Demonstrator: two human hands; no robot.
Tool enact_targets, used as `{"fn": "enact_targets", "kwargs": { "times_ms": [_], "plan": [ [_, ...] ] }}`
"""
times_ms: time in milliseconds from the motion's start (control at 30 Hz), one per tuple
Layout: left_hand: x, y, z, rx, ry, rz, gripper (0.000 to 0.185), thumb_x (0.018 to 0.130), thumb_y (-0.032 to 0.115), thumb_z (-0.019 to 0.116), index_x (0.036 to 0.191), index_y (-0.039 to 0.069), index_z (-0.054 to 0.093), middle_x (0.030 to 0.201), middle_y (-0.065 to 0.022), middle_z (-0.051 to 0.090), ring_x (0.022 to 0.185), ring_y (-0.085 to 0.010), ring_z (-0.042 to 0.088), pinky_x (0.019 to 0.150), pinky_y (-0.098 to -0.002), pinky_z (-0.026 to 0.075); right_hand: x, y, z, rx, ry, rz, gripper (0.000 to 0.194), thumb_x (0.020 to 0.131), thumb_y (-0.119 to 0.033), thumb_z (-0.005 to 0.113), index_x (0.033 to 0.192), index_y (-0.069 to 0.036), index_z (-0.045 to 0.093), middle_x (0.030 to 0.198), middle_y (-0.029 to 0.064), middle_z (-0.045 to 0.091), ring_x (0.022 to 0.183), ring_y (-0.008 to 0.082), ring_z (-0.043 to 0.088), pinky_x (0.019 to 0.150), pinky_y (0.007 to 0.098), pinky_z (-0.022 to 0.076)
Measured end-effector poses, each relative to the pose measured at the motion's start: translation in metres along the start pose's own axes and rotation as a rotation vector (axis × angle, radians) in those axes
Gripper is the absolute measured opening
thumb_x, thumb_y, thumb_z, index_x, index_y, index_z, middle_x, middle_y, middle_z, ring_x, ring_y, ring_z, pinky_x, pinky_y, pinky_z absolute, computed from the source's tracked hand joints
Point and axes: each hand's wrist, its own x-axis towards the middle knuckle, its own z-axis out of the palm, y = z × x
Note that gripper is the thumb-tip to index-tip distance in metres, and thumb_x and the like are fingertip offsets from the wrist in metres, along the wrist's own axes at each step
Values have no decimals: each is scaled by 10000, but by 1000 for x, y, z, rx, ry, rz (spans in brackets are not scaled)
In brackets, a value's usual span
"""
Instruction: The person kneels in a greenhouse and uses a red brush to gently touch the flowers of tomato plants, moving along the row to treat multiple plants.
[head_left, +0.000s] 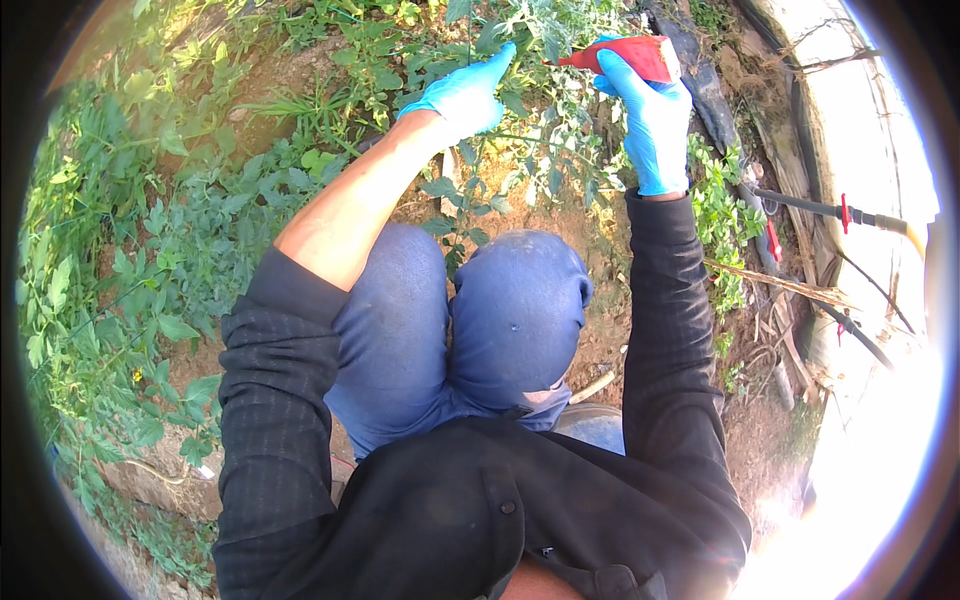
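My right hand (645, 112), in a blue disposable glove, grips a red squeeze bottle (636, 58) with a tapered nozzle. The bottle lies nearly level, and its narrow tip points left into the leaves of a tomato-like plant (551, 112). My left hand (465, 91), gloved the same way, is among the stems just left of the nozzle. Its index finger reaches up and right along a green stem. Whether the other fingers hold a stem is hidden. Leafy shoots hang below both hands, down towards my knees (517, 307).
Dense green plants (202, 210) cover the left side. At the right run dark irrigation pipes (810, 204) with red valves, beside pale plastic sheeting (862, 135) in glare. A dry stalk (780, 283) crosses there. Bare soil (600, 330) shows around my legs.
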Motion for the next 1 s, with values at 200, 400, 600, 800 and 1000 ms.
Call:
{"fn": "enact_targets", "kwargs": {
  "times_ms": [200,400,600,800,1000],
  "plan": [
    [0,4,-3,-18,-13,-10,888,900,79,603,1664,204,167,1365,-300,603,1112,-414,675,965,-491,531,-1,0,2,-51,41,34,205,900,-119,771,1072,-10,747,945,43,751,791,110,690,749,265,549],
    [0,4,-2,-3,-40,-19,882,899,84,600,1662,200,174,1384,-306,587,1157,-430,655,998,-492,520,4,2,8,-45,-16,-13,239,916,-99,774,1117,23,731,1016,87,763,839,146,725,772,282,593],
    [1,1,0,-16,-20,-1,884,890,83,606,1659,194,185,1392,-305,582,1168,-435,649,1002,-493,518,-1,1,11,1,41,29,229,901,-106,762,1102,1,738,996,66,747,834,114,694,756,265,550],
    [1,3,-1,13,-24,-7,885,895,82,608,1660,201,179,1407,-293,578,1158,-434,653,994,-496,521,-8,-1,3,-5,31,45,279,898,-116,782,1142,5,717,1007,75,750,835,131,698,770,280,562],
    [1,1,0,-5,-31,-17,884,903,92,626,1660,199,180,1389,-299,586,1130,-435,660,987,-501,525,-15,7,-2,-54,45,105,265,895,-143,787,1121,-18,726,947,48,749,808,102,679,730,244,521]
  ]
}}
